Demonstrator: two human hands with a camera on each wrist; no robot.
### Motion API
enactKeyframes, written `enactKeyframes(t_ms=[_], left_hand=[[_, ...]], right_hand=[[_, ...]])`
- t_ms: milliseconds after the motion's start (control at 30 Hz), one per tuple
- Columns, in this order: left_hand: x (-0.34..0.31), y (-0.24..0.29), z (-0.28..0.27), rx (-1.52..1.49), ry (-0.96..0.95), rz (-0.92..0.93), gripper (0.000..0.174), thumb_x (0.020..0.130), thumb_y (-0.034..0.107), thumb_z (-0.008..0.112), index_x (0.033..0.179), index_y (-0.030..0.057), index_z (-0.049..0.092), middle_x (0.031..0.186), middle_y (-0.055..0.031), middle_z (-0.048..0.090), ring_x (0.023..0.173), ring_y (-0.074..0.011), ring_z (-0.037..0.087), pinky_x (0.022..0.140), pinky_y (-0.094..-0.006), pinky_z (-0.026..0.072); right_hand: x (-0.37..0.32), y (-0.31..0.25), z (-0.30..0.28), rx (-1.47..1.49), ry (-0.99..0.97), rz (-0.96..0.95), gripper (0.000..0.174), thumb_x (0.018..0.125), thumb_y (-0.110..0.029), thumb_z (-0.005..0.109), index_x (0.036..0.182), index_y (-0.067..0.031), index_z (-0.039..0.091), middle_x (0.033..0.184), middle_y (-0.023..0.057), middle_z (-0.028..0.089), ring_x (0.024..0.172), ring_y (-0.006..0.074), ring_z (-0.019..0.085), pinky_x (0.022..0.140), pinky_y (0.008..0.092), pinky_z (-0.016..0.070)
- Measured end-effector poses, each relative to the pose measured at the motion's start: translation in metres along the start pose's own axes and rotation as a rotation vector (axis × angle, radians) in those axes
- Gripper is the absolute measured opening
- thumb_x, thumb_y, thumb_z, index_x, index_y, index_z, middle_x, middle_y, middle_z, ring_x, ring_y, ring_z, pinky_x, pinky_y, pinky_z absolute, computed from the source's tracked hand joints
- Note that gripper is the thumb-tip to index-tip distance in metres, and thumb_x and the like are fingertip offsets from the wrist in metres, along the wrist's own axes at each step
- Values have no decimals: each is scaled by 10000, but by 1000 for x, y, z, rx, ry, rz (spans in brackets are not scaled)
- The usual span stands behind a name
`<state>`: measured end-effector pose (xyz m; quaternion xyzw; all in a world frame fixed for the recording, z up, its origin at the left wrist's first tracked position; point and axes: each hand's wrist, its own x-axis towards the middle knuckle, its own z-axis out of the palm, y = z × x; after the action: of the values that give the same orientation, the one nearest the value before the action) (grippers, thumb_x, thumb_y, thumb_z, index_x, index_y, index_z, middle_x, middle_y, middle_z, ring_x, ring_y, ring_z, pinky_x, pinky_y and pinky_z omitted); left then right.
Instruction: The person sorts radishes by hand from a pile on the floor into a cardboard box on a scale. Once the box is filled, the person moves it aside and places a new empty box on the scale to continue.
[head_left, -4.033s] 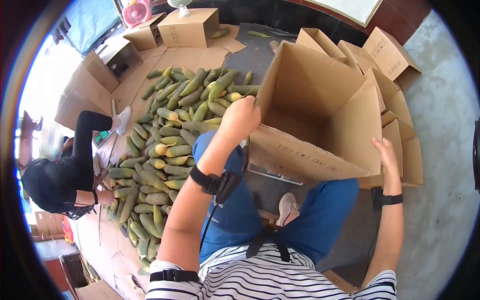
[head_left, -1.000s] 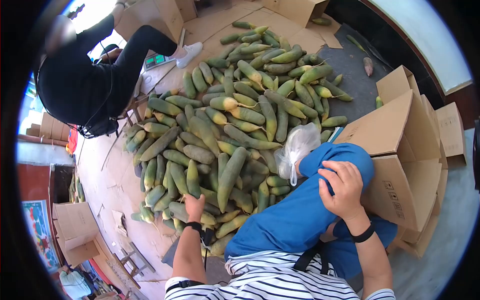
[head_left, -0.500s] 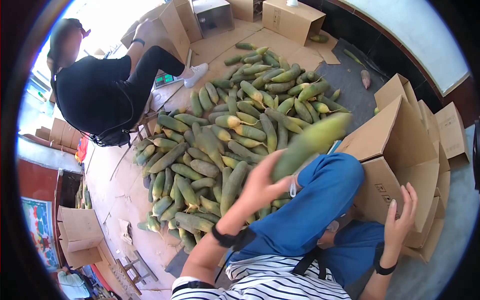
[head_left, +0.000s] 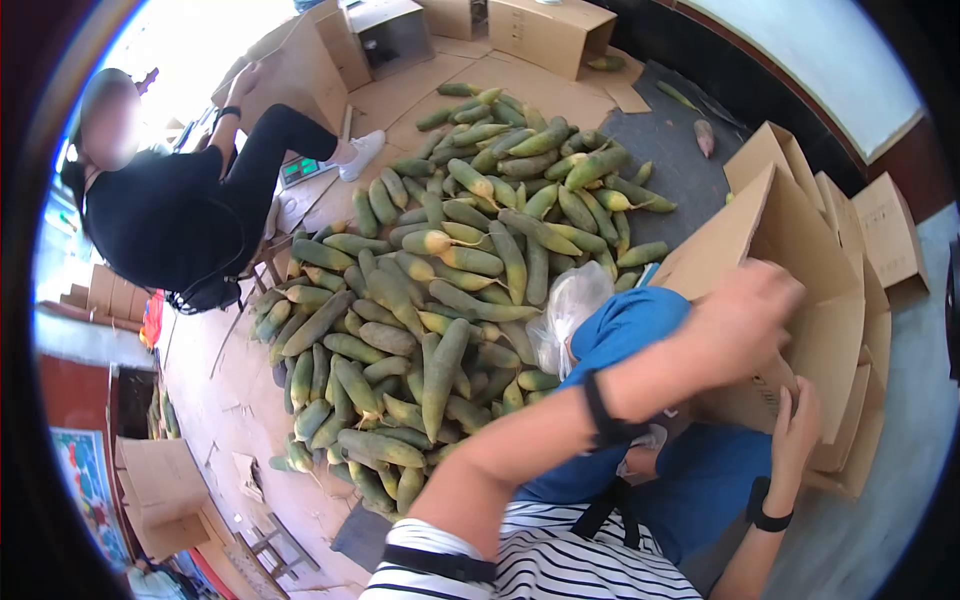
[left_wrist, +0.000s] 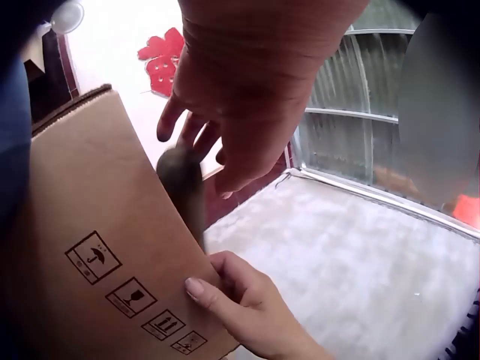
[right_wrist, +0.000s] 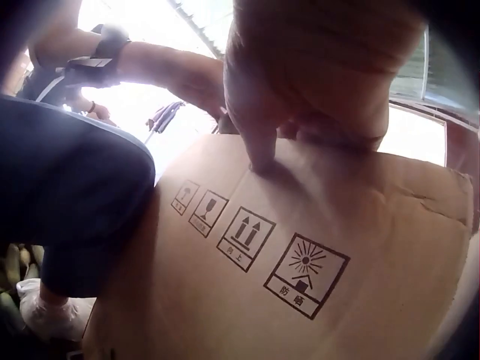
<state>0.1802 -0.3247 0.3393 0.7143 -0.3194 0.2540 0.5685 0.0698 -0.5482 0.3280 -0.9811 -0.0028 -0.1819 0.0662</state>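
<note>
My left hand (head_left: pixel 745 312) is over the opening of a cardboard box (head_left: pixel 700 262). In the left wrist view a blurred green radish (left_wrist: pixel 187 199) stands inside the box edge, its upper end at the loosely extended fingers of my left hand (left_wrist: pixel 255 97). My right hand (head_left: pixel 797 428) grips the box's near edge, thumb on the printed outer wall and fingers over the rim, seen also in the right wrist view, where the hand (right_wrist: pixel 315 82) is above the printed box wall (right_wrist: pixel 187 277). The box interior is mostly hidden. A large heap of green radishes (head_left: pixel 445 375) lies left of my knee.
A clear plastic bag (head_left: pixel 575 305) lies between the heap and my knee. More boxes (head_left: pixel 888 230) stand at the right, others (head_left: pixel 545 35) at the back. Another person (head_left: pixel 165 210) sits at the left beside a scale (head_left: pixel 300 171).
My left hand has carried a radish from the heap rightward to the box, and its fingers have loosened. My right hand, lifted off my knee, has come to the box edge and grips it.
</note>
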Motion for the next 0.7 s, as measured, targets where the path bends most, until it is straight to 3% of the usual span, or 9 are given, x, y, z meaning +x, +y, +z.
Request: enactKeyframes(t_ms=[100, 200, 233, 300, 333, 400, 567, 633, 700], left_hand=[[-61, -55, -81, 358, -9, -302, 442, 723, 115, 692, 1138, 12, 581, 1146, -183, 584, 1084, -356, 538, 929, -431, 444], [-184, -112, -155, 751, -227, -918, 559, 739, 232, 721, 1203, -7, 522, 1178, -212, 556, 1132, -376, 505, 967, -431, 419], [-245, -130, -172, 911, -138, -878, 473, 687, 272, 767, 1021, 16, 552, 1021, -186, 588, 1013, -363, 555, 851, -472, 471], [-325, -130, -196, 1029, -219, -1259, 715, 648, 381, 813, 1156, 15, 466, 1116, -191, 566, 1072, -371, 548, 874, -469, 485], [-349, -124, -205, 915, -206, -1458, 805, 626, 406, 825, 1205, 16, 425, 1160, -210, 543, 1101, -382, 538, 887, -466, 485], [-413, -128, -208, 865, -165, -1530, 847, 640, 376, 812, 1268, 2, 382, 1175, -222, 536, 1090, -382, 547, 887, -465, 484], [-441, -130, -198, 782, -18, -1627, 875, 648, 295, 791, 1326, -34, 348, 1190, -238, 538, 1082, -381, 557, 895, -457, 478], [-450, -130, -201, 673, 145, -1481, 814, 638, 243, 793, 1288, -49, 400, 1161, -241, 560, 1066, -374, 568, 897, -437, 472], [-460, -120, -206, 590, 238, -1451, 783, 640, 227, 795, 1270, -51, 422, 1141, -241, 570, 1049, -371, 574, 897, -426, 467]], right_hand=[[0, -3, -1, 5, 42, 1, 203, 921, -127, 562, 1067, 14, 548, 993, 181, 601, 934, 356, 576, 809, 403, 457], [0, -5, 2, 53, -2, -4, 196, 923, -130, 562, 1063, 7, 548, 974, 172, 599, 910, 341, 576, 798, 397, 457], [2, -2, 4, 59, -1, 3, 197, 925, -133, 561, 1061, 9, 547, 973, 171, 600, 904, 339, 576, 795, 396, 456], [6, -1, 5, 54, -1, 1, 198, 927, -136, 559, 1060, 11, 547, 971, 170, 600, 898, 337, 575, 793, 395, 456], [8, -3, 4, 36, -10, 6, 202, 933, -141, 553, 1064, 12, 545, 975, 169, 601, 905, 334, 577, 799, 392, 455], [10, -3, 5, 14, -36, -3, 205, 938, -145, 547, 1068, 14, 543, 980, 168, 601, 912, 331, 578, 806, 390, 454], [11, 5, 9, 90, -45, 67, 239, 959, -176, 527, 1103, 15, 536, 1026, 170, 602, 956, 316, 580, 840, 380, 450], [11, 7, 9, 77, -55, 73, 245, 961, -181, 525, 1109, 14, 536, 1032, 170, 602, 958, 315, 579, 840, 380, 449], [11, 6, 9, 64, -68, 86, 252, 963, -187, 523, 1115, 14, 535, 1038, 170, 603, 961, 315, 578, 840, 381, 449]])
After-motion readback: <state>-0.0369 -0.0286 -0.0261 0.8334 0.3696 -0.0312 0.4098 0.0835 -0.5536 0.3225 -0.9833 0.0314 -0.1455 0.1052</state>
